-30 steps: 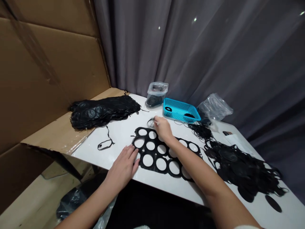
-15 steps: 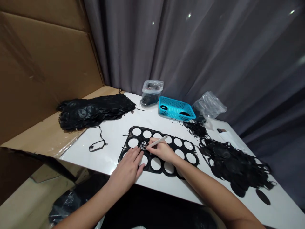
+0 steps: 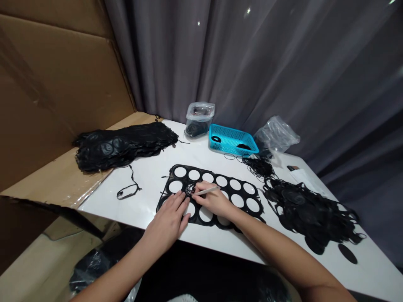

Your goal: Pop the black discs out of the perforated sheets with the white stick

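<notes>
A thin black sheet [image 3: 215,181] with rows of round holes lies flat on the white table. My left hand [image 3: 171,212] rests on its left part, fingers stretched out and pressing down. My right hand [image 3: 214,199] grips a slim white pen-like tool [image 3: 206,191], its tip at one hole in the middle row. Thin black rings or strands [image 3: 190,188] are bunched at that hole, just beyond my left fingertips. The exact kind of tool cannot be made out.
A stack of black sheets [image 3: 126,144] lies at the left by a cardboard box [image 3: 63,71]. Behind are a clear bag [image 3: 199,121], a blue basket [image 3: 233,142] and another bag [image 3: 277,134]. Thin black rings [image 3: 260,167] and a pile of black scraps [image 3: 308,209] are at right.
The white tool has tilted lower, closer to level, in my right hand. My left hand stays pressed on the sheet. The view has shifted slightly.
</notes>
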